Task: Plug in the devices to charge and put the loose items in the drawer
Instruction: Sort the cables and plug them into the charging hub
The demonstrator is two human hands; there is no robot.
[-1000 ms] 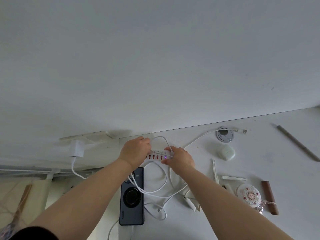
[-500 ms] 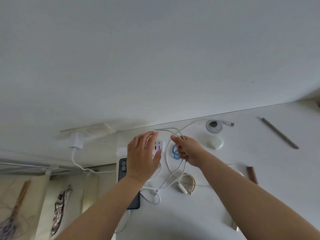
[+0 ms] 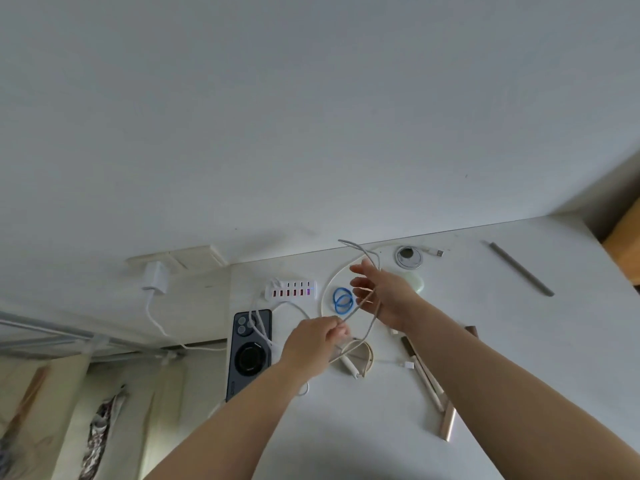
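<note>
- The pale green rounded case (image 3: pixel 417 281) is half hidden behind the right hand (image 3: pixel 388 296); items under the right forearm are cut off from sight.
- The thin white charging cable (image 3: pixel 367 315) blurs where it loops in the air, so its ends are hard to trace.
- The white surface (image 3: pixel 519 341) ends at its left edge just beside the dark phone (image 3: pixel 250 351); open room lies toward the right, near the grey pencil-like stick (image 3: pixel 519 268).
- The left hand (image 3: pixel 313 344) pinches the cable above the surface, fingers curled together.
- The right hand has fingers spread apart, the cable draped across them.
- The white multi-port charging hub (image 3: pixel 291 289) sits near the wall, left of the blue rubber bands (image 3: pixel 343 301).
</note>
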